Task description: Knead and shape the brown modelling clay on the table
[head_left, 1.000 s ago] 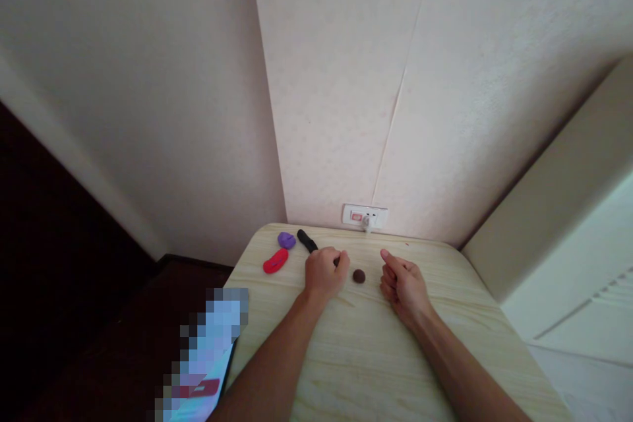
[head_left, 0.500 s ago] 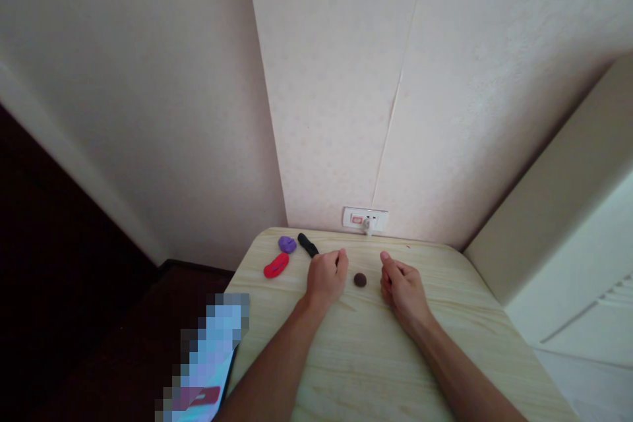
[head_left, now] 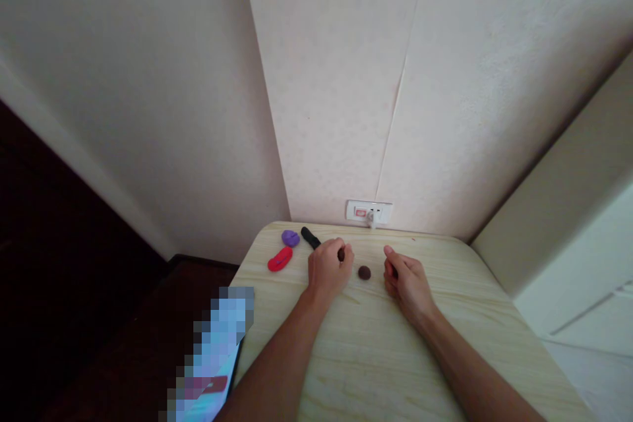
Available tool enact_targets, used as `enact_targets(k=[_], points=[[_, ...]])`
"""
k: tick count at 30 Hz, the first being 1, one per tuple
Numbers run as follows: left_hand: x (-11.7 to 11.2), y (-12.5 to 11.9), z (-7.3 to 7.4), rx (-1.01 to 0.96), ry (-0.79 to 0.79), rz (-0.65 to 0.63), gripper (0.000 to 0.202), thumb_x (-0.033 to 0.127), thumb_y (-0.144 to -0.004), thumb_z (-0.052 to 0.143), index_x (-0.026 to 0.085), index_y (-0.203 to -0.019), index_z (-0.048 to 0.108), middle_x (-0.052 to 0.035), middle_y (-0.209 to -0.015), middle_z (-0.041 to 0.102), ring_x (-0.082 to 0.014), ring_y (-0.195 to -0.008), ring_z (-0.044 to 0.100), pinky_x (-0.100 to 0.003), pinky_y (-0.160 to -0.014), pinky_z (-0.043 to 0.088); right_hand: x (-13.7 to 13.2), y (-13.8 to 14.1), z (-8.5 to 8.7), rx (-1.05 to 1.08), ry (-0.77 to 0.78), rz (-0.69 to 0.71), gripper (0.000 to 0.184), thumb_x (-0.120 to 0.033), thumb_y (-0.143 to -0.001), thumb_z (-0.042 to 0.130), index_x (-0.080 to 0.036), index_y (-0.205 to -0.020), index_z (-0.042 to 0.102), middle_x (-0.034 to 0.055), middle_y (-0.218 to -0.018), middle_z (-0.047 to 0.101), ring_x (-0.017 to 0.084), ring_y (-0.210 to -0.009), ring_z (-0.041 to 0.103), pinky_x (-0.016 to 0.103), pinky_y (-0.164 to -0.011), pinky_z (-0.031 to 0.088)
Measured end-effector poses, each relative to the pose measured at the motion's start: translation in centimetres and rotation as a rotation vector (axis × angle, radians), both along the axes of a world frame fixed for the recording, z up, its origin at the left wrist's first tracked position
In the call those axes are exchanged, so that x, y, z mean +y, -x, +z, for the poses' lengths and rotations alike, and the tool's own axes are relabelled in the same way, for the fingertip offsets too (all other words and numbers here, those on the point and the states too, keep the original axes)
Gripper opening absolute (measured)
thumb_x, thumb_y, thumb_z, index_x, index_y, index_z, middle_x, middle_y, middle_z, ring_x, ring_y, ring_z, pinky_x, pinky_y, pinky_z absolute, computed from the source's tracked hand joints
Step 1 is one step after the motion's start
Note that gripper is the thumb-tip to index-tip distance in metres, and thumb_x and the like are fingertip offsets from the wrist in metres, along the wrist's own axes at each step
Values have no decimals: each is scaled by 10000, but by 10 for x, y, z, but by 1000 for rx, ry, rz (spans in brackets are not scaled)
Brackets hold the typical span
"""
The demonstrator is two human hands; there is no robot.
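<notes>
At lower centre we count one brown lump (head_left: 364, 273), one purple lump (head_left: 290, 238), one red lump (head_left: 280, 259), one black piece (head_left: 310, 237). Our left hand (head_left: 329, 265) curls round a brown bit (head_left: 341, 254); our right hand (head_left: 406, 280) curls, contents hidden.

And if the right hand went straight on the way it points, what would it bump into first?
Probably the whitish plug or the wall socket behind it, though the depth is unclear.
</notes>
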State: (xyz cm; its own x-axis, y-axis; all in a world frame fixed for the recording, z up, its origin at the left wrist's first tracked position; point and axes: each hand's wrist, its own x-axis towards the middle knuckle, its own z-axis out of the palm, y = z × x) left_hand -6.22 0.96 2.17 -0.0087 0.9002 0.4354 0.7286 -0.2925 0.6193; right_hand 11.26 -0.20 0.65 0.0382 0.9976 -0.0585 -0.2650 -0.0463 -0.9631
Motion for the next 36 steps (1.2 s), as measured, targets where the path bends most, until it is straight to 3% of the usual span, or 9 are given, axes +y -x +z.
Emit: enact_targets(k=[7, 11, 16, 21, 27, 32, 36], points=[[1, -3, -1, -64, -96, -56, 124, 104, -854, 524, 218, -817, 556, -33, -796, 610, -215, -846, 591, -333, -829, 454, -1, 2, 5, -24, 30, -7, 584, -657, -770, 763, -208, -521, 486, -75, -394, 357, 53, -342, 263, 217, -362, 162], [4, -3, -5, -105, -93, -30, 181, 76, -895, 482, 209, -973, 576, -58, -931, 649, -218, -933, 622, -343, -889, 494, -2, 2, 6, -34, 23, -7, 577, -643, -775, 764, -204, -516, 493, -71, -395, 357, 54, -346, 270, 221, -368, 162], [6, -3, -8, -93, -92, -64, 235, 58, -939, 426, 201, -1025, 592, -88, -1037, 639, -234, -1051, 610, -377, -996, 495, -3, 2, 6, -47, 22, -11, 579, -644, -764, 774, -200, -512, 500, -66, -392, 364, 55, -347, 271, 221, -370, 150], [3, -3, -8, -86, -81, -69, 365, -23, -833, 422, 184, -1064, 614, -120, -1139, 579, -236, -1107, 588, -383, -1048, 485, -3, 1, 5, -38, 19, -9, 559, -633, -773, 761, -198, -523, 515, -66, -393, 371, 57, -350, 285, 214, -371, 173], [-1, -2, -4, 76, -32, -81, 348, -7, -669, 524, 232, -901, 626, -64, -976, 671, -273, -1037, 602, -424, -964, 460, -2, 0, 4, -30, 21, 9, 515, -609, -837, 671, -186, -559, 573, -45, -388, 409, 69, -328, 310, 215, -351, 184], [-4, -3, -2, 179, 32, -100, 285, 30, -666, 571, 232, -844, 662, -59, -938, 721, -286, -1000, 614, -444, -892, 423, -2, 1, 3, -41, -20, -20, 356, -530, -802, 713, -181, -751, 659, -23, -487, 563, 79, -346, 387, 203, -346, 235], [-4, -4, -2, 178, 41, -72, 224, 61, -698, 569, 224, -816, 667, -58, -902, 720, -279, -952, 623, -443, -870, 413, 0, 1, 1, -37, -23, -35, 225, -407, -774, 694, -200, -847, 649, -34, -532, 600, 64, -342, 352, 186, -337, 201]])
